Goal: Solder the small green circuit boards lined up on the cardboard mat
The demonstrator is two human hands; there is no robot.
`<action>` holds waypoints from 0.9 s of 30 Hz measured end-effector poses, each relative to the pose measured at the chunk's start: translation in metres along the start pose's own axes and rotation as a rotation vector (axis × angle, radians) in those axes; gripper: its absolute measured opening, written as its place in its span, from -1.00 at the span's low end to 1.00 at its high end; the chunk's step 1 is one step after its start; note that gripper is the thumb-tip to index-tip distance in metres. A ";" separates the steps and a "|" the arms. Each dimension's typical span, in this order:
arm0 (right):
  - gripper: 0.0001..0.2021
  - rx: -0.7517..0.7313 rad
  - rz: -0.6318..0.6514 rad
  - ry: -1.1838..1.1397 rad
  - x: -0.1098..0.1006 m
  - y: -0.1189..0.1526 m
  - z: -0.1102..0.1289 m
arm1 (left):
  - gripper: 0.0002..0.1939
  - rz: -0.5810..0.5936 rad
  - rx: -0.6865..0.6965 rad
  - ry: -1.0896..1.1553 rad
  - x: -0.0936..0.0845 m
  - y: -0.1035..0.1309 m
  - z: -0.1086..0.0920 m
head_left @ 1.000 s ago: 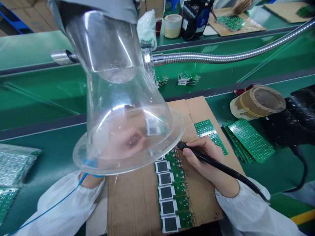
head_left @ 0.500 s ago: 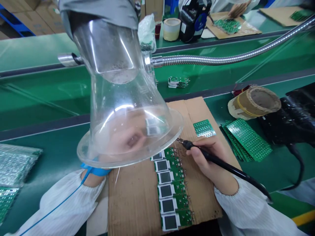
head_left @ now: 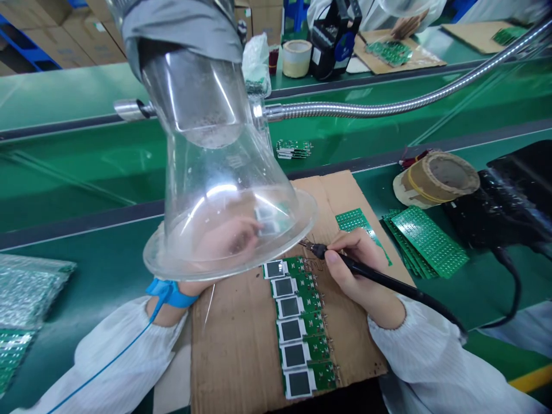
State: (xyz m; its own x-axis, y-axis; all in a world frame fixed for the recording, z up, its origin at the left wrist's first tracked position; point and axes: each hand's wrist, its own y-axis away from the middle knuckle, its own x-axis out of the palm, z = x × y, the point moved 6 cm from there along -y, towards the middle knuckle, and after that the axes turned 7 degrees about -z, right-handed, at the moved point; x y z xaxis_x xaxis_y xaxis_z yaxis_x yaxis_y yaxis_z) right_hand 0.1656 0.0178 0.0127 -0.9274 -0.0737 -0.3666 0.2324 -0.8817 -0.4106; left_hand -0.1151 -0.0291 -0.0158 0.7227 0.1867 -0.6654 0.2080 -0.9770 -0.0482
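Behind the clear fume hood [head_left: 233, 172], my left hand [head_left: 228, 238] is blurred, its fingers near a small board with a white-framed display [head_left: 268, 221]; whether they grip it is unclear. A blue wrist strap [head_left: 172, 294] circles that wrist. My right hand [head_left: 360, 264] holds a black soldering iron [head_left: 379, 279] like a pen, its tip pointing left, close to the hood's rim. Below the tip, a column of several display boards [head_left: 291, 330] lies on the cardboard [head_left: 237, 345]. A green perforated board [head_left: 356, 219] rests just beyond my right hand.
A metal gooseneck [head_left: 379, 108] crosses behind the hood. At right stand a tape roll [head_left: 437, 177], stacked green boards [head_left: 429, 238] and a black device [head_left: 474, 201]. Bagged boards [head_left: 34, 287] lie at left. Another person's hand [head_left: 409, 26] is across the bench.
The camera view has shifted slightly. Behind the hood, my left hand's fingers now extend toward the display board. My right hand, with the iron, has moved a little left, and more of the perforated board shows.
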 end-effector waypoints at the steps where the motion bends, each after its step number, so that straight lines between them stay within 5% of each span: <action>1: -0.86 -0.002 0.010 0.017 0.001 0.000 0.001 | -0.83 0.017 0.027 0.005 0.002 -0.001 -0.003; 9: -0.87 -0.025 0.041 0.065 0.003 -0.004 0.009 | -0.93 0.011 0.474 -0.026 0.002 0.000 -0.038; 27: -0.86 0.019 -0.038 -0.076 -0.003 0.006 -0.016 | -0.78 0.011 0.491 -0.067 0.003 0.003 -0.028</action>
State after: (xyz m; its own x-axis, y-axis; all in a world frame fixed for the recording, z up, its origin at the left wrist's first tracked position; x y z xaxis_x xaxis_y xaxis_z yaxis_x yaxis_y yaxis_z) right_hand 0.1740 0.0200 -0.0021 -0.9552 -0.0746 -0.2863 0.1917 -0.8931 -0.4070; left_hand -0.0937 -0.0284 0.0034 0.6762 0.1846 -0.7133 -0.1465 -0.9151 -0.3757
